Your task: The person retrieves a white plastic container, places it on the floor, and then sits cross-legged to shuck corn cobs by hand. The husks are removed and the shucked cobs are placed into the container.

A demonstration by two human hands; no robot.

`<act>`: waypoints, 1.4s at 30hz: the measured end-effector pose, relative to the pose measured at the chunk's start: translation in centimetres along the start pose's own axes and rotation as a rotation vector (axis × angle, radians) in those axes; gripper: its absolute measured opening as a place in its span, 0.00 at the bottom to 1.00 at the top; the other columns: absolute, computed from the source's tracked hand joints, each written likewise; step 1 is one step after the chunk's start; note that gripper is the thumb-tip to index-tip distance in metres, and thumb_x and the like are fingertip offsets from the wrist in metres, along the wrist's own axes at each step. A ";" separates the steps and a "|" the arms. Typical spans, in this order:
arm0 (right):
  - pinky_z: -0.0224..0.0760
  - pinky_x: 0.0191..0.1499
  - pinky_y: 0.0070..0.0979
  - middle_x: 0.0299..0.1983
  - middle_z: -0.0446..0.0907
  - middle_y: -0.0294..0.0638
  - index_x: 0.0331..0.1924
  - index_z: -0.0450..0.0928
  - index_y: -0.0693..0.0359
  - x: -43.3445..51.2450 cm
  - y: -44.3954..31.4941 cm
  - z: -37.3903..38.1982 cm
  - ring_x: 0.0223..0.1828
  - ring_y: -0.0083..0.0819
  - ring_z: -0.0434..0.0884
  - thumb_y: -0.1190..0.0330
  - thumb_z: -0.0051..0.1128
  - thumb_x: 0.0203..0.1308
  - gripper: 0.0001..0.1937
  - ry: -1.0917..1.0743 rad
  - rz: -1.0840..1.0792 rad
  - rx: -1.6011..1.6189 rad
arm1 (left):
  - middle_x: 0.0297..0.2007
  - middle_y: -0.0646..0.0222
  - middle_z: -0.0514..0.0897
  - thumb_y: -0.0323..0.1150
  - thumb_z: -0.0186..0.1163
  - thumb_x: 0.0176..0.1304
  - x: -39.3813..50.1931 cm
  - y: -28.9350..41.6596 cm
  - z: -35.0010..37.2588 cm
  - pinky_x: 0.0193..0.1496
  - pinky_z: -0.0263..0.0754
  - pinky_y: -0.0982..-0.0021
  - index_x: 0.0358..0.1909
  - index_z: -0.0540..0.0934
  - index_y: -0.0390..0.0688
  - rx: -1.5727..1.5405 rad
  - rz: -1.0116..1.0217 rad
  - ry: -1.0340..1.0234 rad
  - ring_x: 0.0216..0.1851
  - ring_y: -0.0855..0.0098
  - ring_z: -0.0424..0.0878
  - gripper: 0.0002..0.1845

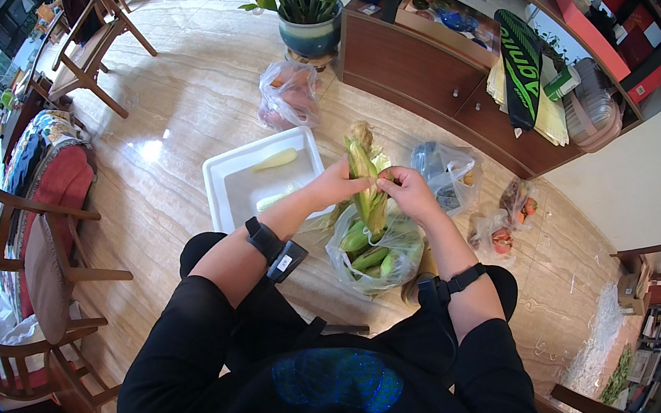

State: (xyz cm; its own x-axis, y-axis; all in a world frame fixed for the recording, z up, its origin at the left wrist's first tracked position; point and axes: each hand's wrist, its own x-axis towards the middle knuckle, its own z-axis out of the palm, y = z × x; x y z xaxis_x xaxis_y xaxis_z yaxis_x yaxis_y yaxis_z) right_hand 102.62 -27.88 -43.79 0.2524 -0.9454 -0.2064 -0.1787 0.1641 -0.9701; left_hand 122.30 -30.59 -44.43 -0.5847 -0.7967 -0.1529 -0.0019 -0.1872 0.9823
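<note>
An ear of corn (362, 164) in green husk, brown silk at its far end, is held up before me. My left hand (343, 180) grips it from the left. On the other side my right hand (404, 188) pinches a piece of its husk between thumb and fingers. Below it sits an open clear plastic bag (406, 271) with several unhusked ears of corn (371, 256). To the left lies a white plastic tray (216, 192) with pale husked corn (275, 160) in it; my left forearm hides part of its near side.
Beyond the tray stands a plastic bag of reddish produce (289, 97). Other plastic bags (447, 174) and bagged red produce (503, 240) rest on the floor at right. A potted plant (309, 30) and a wooden cabinet (406, 67) stand ahead. Wooden chairs (48, 234) are at left.
</note>
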 end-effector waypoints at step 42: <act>0.70 0.42 0.27 0.32 0.76 0.41 0.38 0.72 0.64 6.0 2.9 1.3 0.35 0.26 0.75 0.67 0.43 0.65 0.09 0.512 0.065 0.306 | 0.41 0.67 0.79 0.30 0.59 0.56 1.9 -0.2 -0.7 0.39 0.75 0.62 0.53 0.67 0.38 -0.042 0.238 0.775 0.39 0.61 0.80 0.22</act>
State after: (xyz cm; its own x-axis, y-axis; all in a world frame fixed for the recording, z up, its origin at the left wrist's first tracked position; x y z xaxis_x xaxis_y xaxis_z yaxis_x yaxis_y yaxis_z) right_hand 104.90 -32.75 -47.98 -0.2536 -0.9337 -0.2529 0.1231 0.2282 -0.9658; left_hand 121.81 -32.48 -45.01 0.1621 -0.9867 0.0127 0.0914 0.0278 0.9954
